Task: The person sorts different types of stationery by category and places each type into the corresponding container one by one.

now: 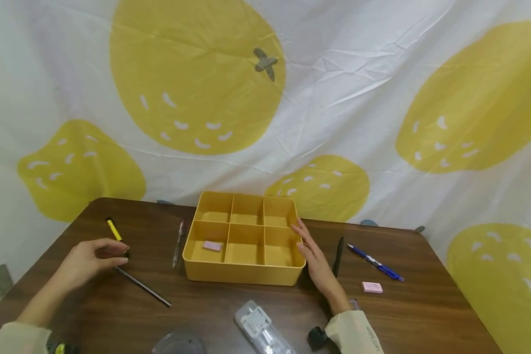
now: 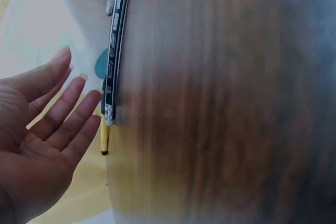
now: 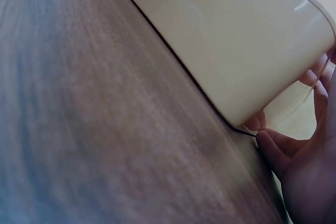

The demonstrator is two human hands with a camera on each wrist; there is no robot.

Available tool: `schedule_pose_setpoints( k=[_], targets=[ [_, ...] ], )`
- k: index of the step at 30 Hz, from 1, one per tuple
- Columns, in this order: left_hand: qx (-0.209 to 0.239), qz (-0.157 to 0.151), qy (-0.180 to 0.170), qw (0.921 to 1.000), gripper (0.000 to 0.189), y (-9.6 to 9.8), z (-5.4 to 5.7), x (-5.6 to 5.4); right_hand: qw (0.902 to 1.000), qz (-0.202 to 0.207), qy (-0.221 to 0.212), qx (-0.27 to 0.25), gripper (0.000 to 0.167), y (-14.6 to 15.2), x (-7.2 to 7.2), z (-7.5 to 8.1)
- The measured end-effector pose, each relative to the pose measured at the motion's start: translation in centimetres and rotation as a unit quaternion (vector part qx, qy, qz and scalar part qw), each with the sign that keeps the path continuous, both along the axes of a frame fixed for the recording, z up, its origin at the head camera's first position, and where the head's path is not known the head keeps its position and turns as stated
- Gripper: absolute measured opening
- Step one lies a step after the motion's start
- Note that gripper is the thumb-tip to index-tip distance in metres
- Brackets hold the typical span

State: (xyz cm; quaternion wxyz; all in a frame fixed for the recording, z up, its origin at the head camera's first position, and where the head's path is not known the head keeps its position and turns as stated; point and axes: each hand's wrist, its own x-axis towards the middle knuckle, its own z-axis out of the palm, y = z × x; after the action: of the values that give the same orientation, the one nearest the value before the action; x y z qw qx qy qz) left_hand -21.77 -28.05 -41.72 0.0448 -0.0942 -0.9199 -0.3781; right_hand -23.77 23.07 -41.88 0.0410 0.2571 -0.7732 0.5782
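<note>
My left hand [image 1: 90, 260] hovers over the left of the table, thumb and fingers apart and nothing between them. Below it lies a dark pencil [image 1: 143, 286], whose eraser end shows near the fingers in the left wrist view. Just beyond the hand is a yellow pen [image 1: 113, 229] with a black end, partly hidden by the fingers. My right hand [image 1: 316, 265] rests with extended fingers against the right side of a yellow compartment box [image 1: 243, 274]. A pink eraser [image 1: 212, 246] lies in the box's front left compartment.
A clear pen [image 1: 177, 246] lies left of the box. To the right are a black pen [image 1: 338, 256], a blue pen [image 1: 375, 263] and another pink eraser [image 1: 372, 287]. A clear plastic package [image 1: 263, 327] and a transparent round item [image 1: 179, 344] lie at the front.
</note>
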Motion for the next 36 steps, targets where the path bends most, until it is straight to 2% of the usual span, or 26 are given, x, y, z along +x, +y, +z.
schedule_pose_setpoints(
  k=[3,6,10,12,14,19,24,27,32,36],
  targets=[
    [-0.001,0.0,0.008,1.0,0.04,-0.2,-0.2,-0.2,1.0,-0.002,0.003,0.007,0.044,0.0,0.0,0.0],
    [0.017,-0.01,0.008,0.9998,0.041,-0.4,-0.4,-0.4,0.9999,-0.004,0.006,0.012,0.044,0.1,-0.1,-0.1],
    [0.036,-0.025,-0.007,0.999,0.043,-0.7,-0.6,-0.6,0.9999,-0.005,0.006,0.014,0.044,0.2,-0.1,0.0],
    [0.026,-0.032,-0.014,0.999,0.043,-0.9,-0.7,-0.7,0.9999,-0.005,0.007,0.012,0.044,0.2,-0.2,-0.1],
    [0.011,-0.045,-0.021,0.9987,0.045,-1.1,-0.7,-0.6,0.9999,-0.01,0.008,0.01,0.044,0.5,-0.8,-0.9],
    [-0.023,-0.078,-0.012,0.9967,0.041,-1.5,-1.0,-0.3,1.0,-0.008,0.006,0.0,0.043,0.7,-1.2,-1.7],
    [0.002,-0.094,-0.016,0.9955,0.041,-2.0,-1.8,-0.5,1.0,-0.003,0.006,0.005,0.044,0.3,-0.2,-0.2],
    [0.019,-0.101,-0.015,0.9946,0.041,-2.5,-2.3,-0.5,1.0,-0.004,0.005,0.005,0.044,0.2,-0.2,-0.2],
    [0.034,-0.117,0.009,0.9926,0.032,-3.0,-3.2,-0.6,1.0,0.0,-0.001,0.003,0.044,0.1,-0.2,-0.3],
    [0.029,-0.12,0.027,0.992,0.03,-2.8,-3.4,-0.7,1.0,-0.003,-0.004,0.003,0.044,0.2,-0.1,-0.1]
  ],
)
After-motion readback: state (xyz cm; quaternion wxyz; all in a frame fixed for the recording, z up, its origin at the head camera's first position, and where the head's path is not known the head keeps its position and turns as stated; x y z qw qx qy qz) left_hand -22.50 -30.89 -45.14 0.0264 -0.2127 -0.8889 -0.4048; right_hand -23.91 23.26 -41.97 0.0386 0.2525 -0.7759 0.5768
